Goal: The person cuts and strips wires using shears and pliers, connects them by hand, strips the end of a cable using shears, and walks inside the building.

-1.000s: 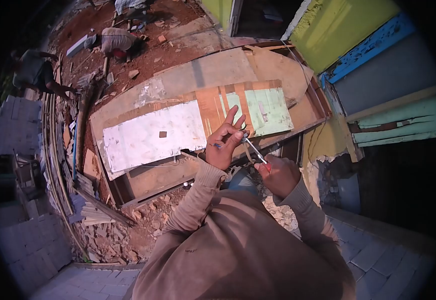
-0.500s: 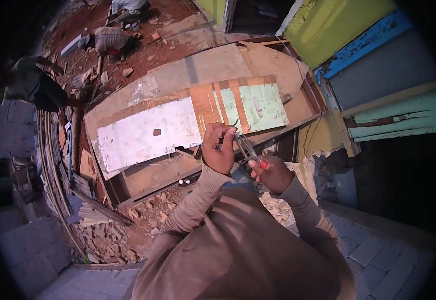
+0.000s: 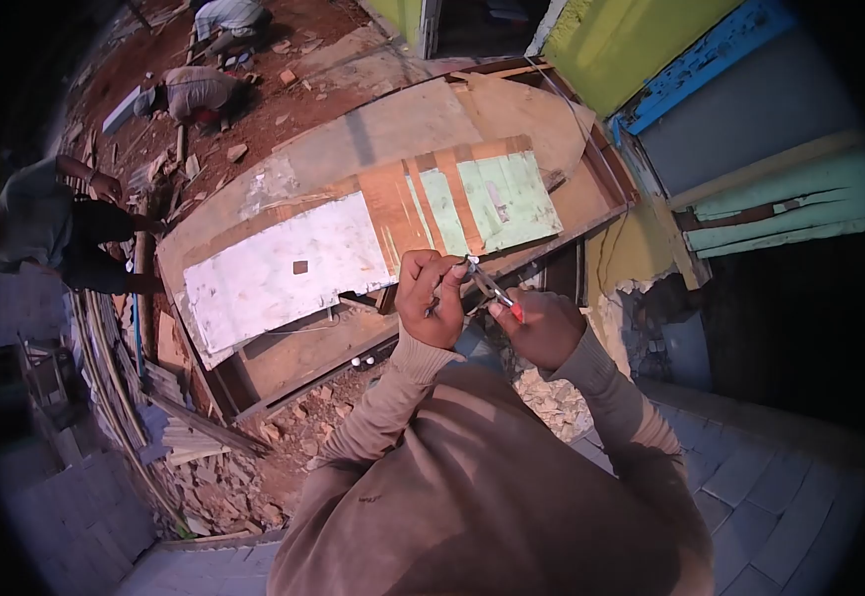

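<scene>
Near the middle of the head view, my left hand (image 3: 431, 301) has its fingers pinched on something small and whitish at the fingertips, too small to name. My right hand (image 3: 544, 326) is closed round the red-handled end of a slim metal tool (image 3: 492, 288). The tool's far end reaches up and left to my left fingertips. Beyond both hands lies a long board (image 3: 279, 273) painted white on the left, with bare orange-brown wood in the middle and a pale green part (image 3: 508, 199) on the right.
The painted board rests on a large wooden panel frame (image 3: 393, 124). Broken rubble (image 3: 298, 427) lies below it, with poles and corrugated sheets (image 3: 189, 437) at left. One person (image 3: 55, 223) stands far left; others crouch on red soil at upper left. Yellow-green wall (image 3: 621, 50) stands at right.
My left fingers, spread a second ago, are now drawn together at the tool's tip. The scene has shifted left and slightly up. The person at far left appears larger, with an arm forward.
</scene>
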